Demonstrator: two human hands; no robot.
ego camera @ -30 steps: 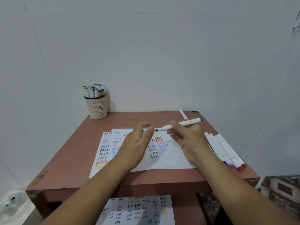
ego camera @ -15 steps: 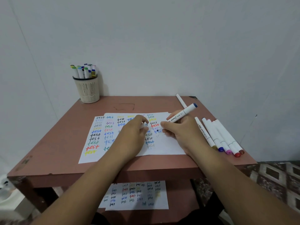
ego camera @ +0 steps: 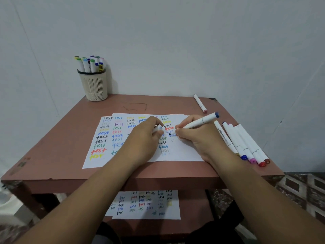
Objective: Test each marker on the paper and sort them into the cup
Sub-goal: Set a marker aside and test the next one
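Right hand gripped a blue-capped marker, tip down on the paper among rows of coloured "test" words. Left hand rested on the sheet just left of it, fingers curled round a small white cap. Five markers lay side by side at the table's right edge; one lone marker lay far right. Cup stood at far left corner, holding several markers.
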